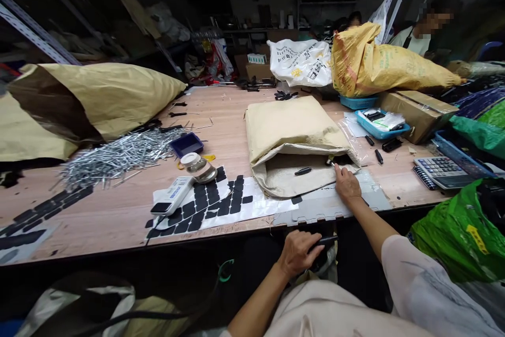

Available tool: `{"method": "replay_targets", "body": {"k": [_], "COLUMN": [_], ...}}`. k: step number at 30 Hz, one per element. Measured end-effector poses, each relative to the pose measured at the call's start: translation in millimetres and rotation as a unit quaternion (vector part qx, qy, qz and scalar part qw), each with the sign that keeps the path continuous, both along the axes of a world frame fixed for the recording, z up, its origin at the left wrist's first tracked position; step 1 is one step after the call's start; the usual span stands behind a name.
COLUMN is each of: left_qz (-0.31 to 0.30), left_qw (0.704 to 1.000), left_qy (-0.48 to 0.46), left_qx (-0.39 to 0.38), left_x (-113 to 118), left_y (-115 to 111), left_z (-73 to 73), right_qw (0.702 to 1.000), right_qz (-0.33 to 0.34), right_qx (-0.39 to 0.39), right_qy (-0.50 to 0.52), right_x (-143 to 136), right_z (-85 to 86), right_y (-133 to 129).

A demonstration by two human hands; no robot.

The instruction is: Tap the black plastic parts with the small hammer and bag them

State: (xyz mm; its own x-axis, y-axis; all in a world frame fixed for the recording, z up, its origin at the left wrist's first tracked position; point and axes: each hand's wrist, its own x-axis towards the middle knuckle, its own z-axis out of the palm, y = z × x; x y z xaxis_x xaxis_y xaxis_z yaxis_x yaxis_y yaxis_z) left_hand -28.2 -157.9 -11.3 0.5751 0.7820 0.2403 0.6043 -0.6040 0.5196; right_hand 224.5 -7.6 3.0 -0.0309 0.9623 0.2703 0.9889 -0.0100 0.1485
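Note:
My left hand is closed around a slim black pen-shaped piece, held over the table's front edge. At the right corner of the open mouth of a tan paper sack, my right hand has its fingers drawn together. A small shiny thing shows by its fingertips, too small to name. The sack lies flat with its mouth toward me, and a black piece of similar shape rests on its lower lip. Under the sack's front right is a grey sheet.
Left of the sack are black adhesive pads, a white handheld device, a glass jar, a blue tray and piled metal rods. To the right stand a blue basket, a calculator and a green bag.

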Motion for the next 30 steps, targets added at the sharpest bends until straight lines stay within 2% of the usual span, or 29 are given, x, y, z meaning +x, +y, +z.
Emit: {"method": "replay_targets", "body": {"k": [3, 4, 6, 9, 12, 15, 17, 20, 25, 27, 30], "left_qz": [0.041, 0.043, 0.039, 0.1, 0.239, 0.319, 0.326, 0.295, 0.177, 0.182, 0.203], "left_qw": [0.998, 0.998, 0.999, 0.993, 0.969, 0.946, 0.941, 0.95, 0.983, 0.983, 0.977], "left_qy": [0.033, 0.033, 0.004, -0.061, -0.036, 0.049, 0.089, 0.086, 0.033, 0.008, -0.03], "left_qx": [-0.026, -0.034, -0.032, 0.013, 0.042, 0.003, -0.03, -0.048, -0.038, -0.036, -0.064], "left_x": [-2.3, 0.3, 9.8, 27.6, 39.2, 41.5, 39.8, 36.7, 37.4, 39.0, 40.4], "left_y": [-22.0, -20.1, -1.7, 57.9, 132.4, 187.5, 204.0, 201.4, 165.0, 155.5, 153.4], "left_z": [-11.6, -10.4, -0.6, 23.0, 40.7, 45.0, 43.1, 38.5, 29.0, 25.6, 23.7], "right_qw": [1.0, 1.0, 1.0, 1.0, 1.0, 1.0, 1.0, 1.0, 1.0, 1.0, 0.996], "right_qz": [0.005, 0.007, 0.008, 0.005, -0.004, -0.007, -0.006, -0.01, -0.01, -0.01, -0.008], "right_qx": [0.004, 0.004, 0.003, 0.005, 0.011, 0.012, 0.01, 0.012, 0.007, 0.001, -0.004], "right_qy": [-0.002, -0.001, -0.001, -0.004, -0.007, -0.008, -0.007, -0.003, 0.012, 0.029, 0.085], "right_x": [-0.3, -0.6, -1.4, -3.0, -4.4, -5.0, -5.0, -5.6, -5.9, -4.5, -3.1], "right_z": [-1.3, -1.3, -0.6, 0.3, 0.2, -0.8, -1.7, -2.9, -1.1, 3.3, 12.3], "right_y": [-0.1, -0.3, -0.7, -1.1, -0.7, 0.5, 1.2, 1.2, 1.4, 1.7, -2.5]}}
